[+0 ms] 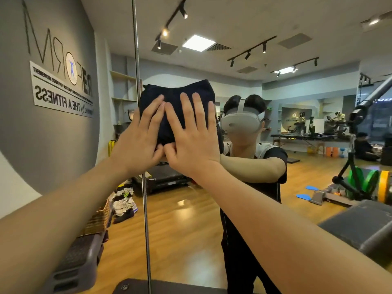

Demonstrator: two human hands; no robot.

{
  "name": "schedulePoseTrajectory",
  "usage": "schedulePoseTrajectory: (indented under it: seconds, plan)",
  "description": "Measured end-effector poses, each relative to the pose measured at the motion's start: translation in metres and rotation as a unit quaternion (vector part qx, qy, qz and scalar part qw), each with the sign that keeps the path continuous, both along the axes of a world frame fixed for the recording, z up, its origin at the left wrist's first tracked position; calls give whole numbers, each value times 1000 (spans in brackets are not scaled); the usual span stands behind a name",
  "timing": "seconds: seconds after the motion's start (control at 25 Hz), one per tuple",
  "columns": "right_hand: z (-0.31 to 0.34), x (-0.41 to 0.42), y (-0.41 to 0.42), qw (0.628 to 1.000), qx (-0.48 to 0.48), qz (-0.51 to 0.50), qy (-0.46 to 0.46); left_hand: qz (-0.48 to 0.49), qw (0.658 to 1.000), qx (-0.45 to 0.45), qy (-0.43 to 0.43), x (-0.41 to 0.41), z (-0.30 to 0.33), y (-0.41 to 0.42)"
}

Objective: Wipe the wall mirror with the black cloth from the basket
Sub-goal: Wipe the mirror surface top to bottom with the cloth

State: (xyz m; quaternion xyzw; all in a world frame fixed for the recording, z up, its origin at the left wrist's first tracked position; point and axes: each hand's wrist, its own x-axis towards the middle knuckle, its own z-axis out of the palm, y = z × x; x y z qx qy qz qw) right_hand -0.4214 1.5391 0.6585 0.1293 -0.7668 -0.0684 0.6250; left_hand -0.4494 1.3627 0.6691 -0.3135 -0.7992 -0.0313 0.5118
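Note:
The wall mirror (191,225) fills nearly the whole view, with a vertical seam running down its left part. A black cloth (178,92) is pressed flat against the glass at about head height, just right of the seam. My left hand (140,141) and my right hand (191,136) lie side by side on the cloth, fingers spread and pointing up, thumbs meeting at its lower edge. Both arms are stretched forward. The lower half of the cloth is hidden under my hands.
The mirror reflects a person wearing a headset (241,122), a wooden gym floor, a grey wall with a sign (61,90), shoes (124,204) and a wicker basket (97,219) at lower left. A padded bench (360,228) stands at the right. A dark step platform (74,257) sits low left.

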Motion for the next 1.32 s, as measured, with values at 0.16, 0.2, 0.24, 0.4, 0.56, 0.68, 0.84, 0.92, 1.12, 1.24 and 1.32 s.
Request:
schedulePoseTrajectory:
  seconds: [0.16,0.2,0.24,0.4,0.56,0.68,0.84,0.92,1.12,1.24,1.32]
  plan:
    - [-25,0,2,999,16,16,-23,0,999,42,-22,7,-29,6]
    - [-33,2,7,999,22,23,-31,4,998,49,-30,10,-35,10]
    - [-42,5,13,998,28,30,-39,8,998,53,-36,16,-41,16]
    - [-82,23,46,997,15,49,-63,28,998,38,-35,40,-75,50]
    - [-97,36,61,995,16,57,-77,47,998,34,-18,54,-86,71]
    - [-78,25,56,997,-5,51,-64,64,997,21,-33,53,-58,69]
    - [-17,3,28,999,-7,37,-23,95,995,5,-26,43,4,47]
    - [22,-5,8,999,-9,36,-3,95,995,32,-16,38,40,32]
    - [52,-20,-29,998,-16,68,-9,97,992,74,-24,32,61,1]
    - [19,-21,-38,996,36,77,-31,99,990,89,-54,29,14,-16]
    - [-15,-21,-41,995,55,75,-41,98,988,92,-75,27,-25,-24]
